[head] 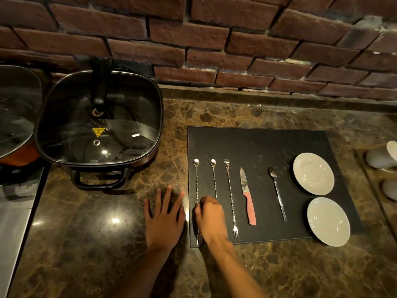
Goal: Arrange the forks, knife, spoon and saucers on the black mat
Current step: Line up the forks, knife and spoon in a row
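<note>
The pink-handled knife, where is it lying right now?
In the head view, the pink-handled knife lies on the black mat, near its middle, blade pointing at the brick wall, between the rightmost long twisted fork and the small steel spoon.

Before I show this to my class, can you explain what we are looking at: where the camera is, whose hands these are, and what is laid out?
There is no machine here. A person wears one wide-angle camera on the head, looking down at their own bare hands. The left hand lies flat and open on the marble counter, beside the black mat. The right hand is closed around the handles of the left fork and the middle fork. On the mat, left to right, lie a third fork, a pink-handled knife, a spoon and two white saucers: the far saucer and the near saucer, which overhangs the mat's edge. A lidded pan sits to the left.
</note>
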`<move>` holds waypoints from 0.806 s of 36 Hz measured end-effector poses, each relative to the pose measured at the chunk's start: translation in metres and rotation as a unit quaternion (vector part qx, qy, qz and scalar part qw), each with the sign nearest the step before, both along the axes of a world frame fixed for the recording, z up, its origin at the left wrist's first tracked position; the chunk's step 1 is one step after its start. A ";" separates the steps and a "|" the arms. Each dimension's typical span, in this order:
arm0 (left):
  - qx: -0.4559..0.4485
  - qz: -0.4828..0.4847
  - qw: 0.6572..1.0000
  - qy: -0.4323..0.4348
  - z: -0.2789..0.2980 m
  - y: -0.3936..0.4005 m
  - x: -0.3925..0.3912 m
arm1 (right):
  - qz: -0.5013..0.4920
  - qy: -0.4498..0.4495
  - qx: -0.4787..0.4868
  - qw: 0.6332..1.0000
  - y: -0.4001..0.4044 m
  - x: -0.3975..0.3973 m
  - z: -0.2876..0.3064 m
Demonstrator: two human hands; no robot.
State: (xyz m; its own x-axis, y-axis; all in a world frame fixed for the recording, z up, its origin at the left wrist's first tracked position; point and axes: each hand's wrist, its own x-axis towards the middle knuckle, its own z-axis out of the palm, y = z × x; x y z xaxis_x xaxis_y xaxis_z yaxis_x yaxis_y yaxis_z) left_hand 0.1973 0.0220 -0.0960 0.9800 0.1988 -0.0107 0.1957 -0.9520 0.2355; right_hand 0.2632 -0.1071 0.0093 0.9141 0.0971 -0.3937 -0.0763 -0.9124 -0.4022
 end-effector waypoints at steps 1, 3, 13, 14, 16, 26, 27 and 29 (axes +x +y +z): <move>-0.001 0.001 1.000 0.000 0.000 0.000 0.000 | -0.017 -0.013 0.005 1.000 -0.005 0.002 0.001; 0.001 0.002 1.000 0.004 0.001 0.000 0.000 | -0.038 -0.031 0.002 0.999 -0.016 0.006 0.004; 0.000 0.002 1.000 0.016 0.003 0.000 0.000 | -0.044 -0.008 -0.025 0.999 -0.040 0.007 0.002; 0.001 0.002 1.000 0.017 0.003 0.000 0.000 | -0.045 -0.007 -0.023 0.999 -0.040 0.006 0.001; 0.001 0.001 1.000 0.020 0.002 0.001 0.000 | -0.051 -0.005 -0.020 0.999 -0.039 0.004 -0.001; -0.011 0.005 0.999 0.035 0.009 0.001 0.001 | -0.046 -0.008 -0.010 0.999 -0.037 0.003 -0.008; -0.011 0.005 0.999 0.035 0.009 0.001 0.000 | -0.045 -0.007 -0.010 0.999 -0.037 0.003 -0.008; -0.010 0.004 0.999 0.034 0.009 0.001 0.000 | -0.046 -0.006 -0.008 0.999 -0.037 0.003 -0.009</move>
State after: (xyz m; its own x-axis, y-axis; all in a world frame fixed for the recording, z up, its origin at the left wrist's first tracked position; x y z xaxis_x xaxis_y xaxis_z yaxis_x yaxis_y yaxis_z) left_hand 0.1971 0.0230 -0.0869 0.9752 0.2060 -0.0807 0.2196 -0.9457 0.2398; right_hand 0.2666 -0.1439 0.0006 0.9238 0.0065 -0.3828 -0.1545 -0.9085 -0.3882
